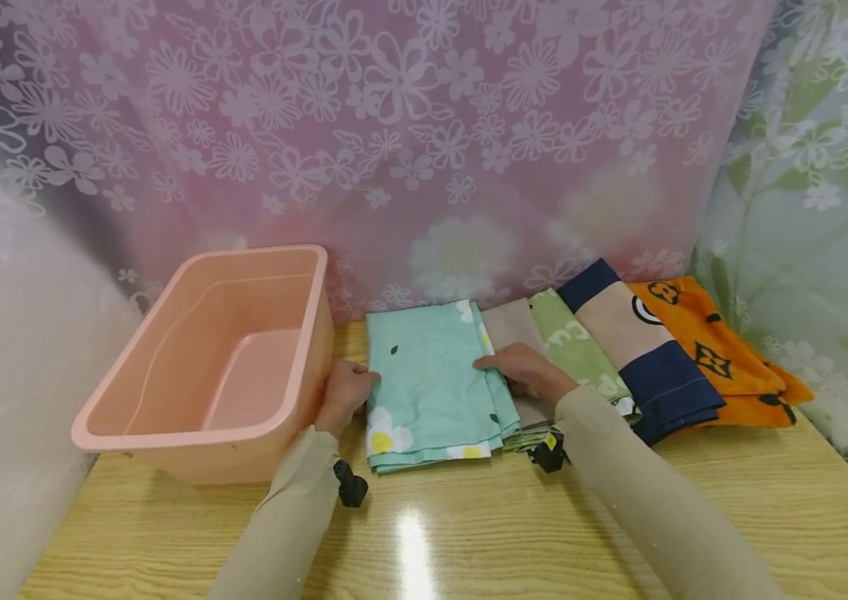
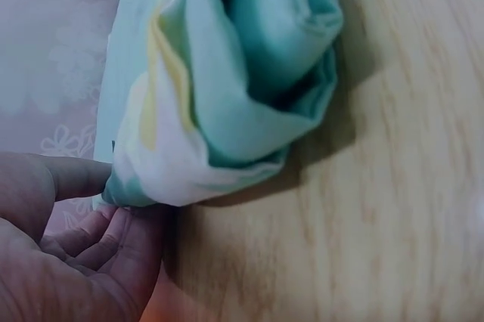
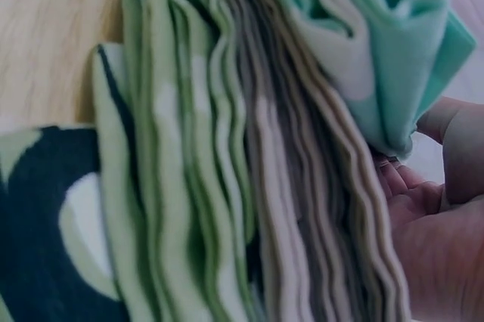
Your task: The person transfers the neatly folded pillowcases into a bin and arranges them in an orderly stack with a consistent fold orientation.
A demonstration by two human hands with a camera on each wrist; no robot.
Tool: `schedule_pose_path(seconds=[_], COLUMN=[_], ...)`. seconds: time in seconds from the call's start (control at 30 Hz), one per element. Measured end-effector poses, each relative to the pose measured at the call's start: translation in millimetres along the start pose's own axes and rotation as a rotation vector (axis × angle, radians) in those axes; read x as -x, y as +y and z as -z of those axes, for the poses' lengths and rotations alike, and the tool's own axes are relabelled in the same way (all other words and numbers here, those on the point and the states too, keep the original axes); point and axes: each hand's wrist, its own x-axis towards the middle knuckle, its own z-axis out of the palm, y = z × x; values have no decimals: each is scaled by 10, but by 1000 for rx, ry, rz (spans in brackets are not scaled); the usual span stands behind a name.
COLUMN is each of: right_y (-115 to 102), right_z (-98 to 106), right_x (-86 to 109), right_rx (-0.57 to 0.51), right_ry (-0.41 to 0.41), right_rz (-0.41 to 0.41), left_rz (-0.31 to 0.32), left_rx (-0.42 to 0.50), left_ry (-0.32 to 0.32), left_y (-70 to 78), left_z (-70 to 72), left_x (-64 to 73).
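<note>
A folded mint-green cloth (image 1: 431,379) with white and yellow daisies lies in the middle of the table in the head view. My left hand (image 1: 348,387) pinches its left edge, the thumb above and fingers below, as the left wrist view shows on the cloth's corner (image 2: 170,163). At the opposite edge my right hand (image 1: 524,371) pinches the cloth between thumb and fingers. In the right wrist view the mint fold (image 3: 412,57) leans against a folded taupe cloth (image 3: 280,186), whose layers partly hide the right fingers.
A pink plastic basin (image 1: 296,417) stands left, close beside my left hand. Rightward, a folded green cloth (image 1: 574,342), a navy and beige cloth (image 1: 619,325) and an orange patterned cloth (image 1: 739,367) overlap in a row. Behind the wooden table (image 1: 514,533) hangs a floral curtain (image 1: 424,150).
</note>
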Motion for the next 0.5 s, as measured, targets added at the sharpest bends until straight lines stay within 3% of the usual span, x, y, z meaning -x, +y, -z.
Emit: schedule_pose_path(seconds=[0.3,0.5], right_y=[-7,-23], right_z=[76,127], right_x=[13,4], right_rx=[7,112], right_ry=[-67,-80], right_rz=[15,2], left_rz=[20,47], left_rx=[109,139], left_ry=[-52,-71], left_y=[-9,-19], left_z=[19,25], left_x=[52,57])
